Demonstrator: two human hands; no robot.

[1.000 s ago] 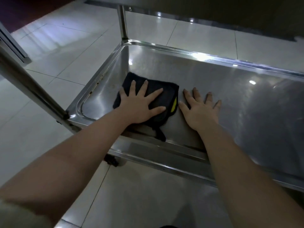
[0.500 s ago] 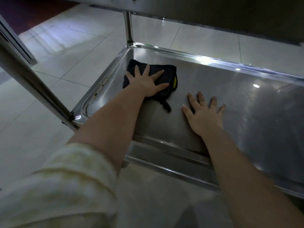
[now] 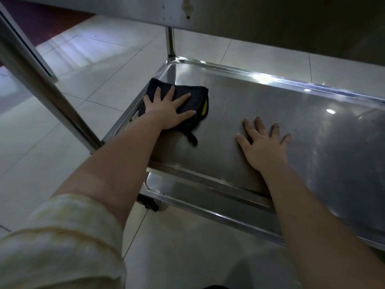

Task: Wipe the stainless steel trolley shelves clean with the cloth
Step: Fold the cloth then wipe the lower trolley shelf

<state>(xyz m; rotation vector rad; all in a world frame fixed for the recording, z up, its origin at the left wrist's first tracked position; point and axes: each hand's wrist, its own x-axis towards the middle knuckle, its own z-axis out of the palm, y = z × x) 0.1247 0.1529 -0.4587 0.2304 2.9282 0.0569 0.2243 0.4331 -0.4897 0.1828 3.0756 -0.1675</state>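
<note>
Lying seemingly crosswise: flattened cloth [image 3: 198,94]

Head-worn wide view, angled downward, close above trolley shelf [image 3: 270,113]

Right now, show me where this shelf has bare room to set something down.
Bare shelf: between the right hand and far rim, and right of that hand; a narrower strip between it and the cloth. Crowded: the left end, under the left hand.

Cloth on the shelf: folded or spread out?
Folded: the cloth is a compact pad, layered at its yellow-tagged edge, pressed under the flat left hand.
</note>
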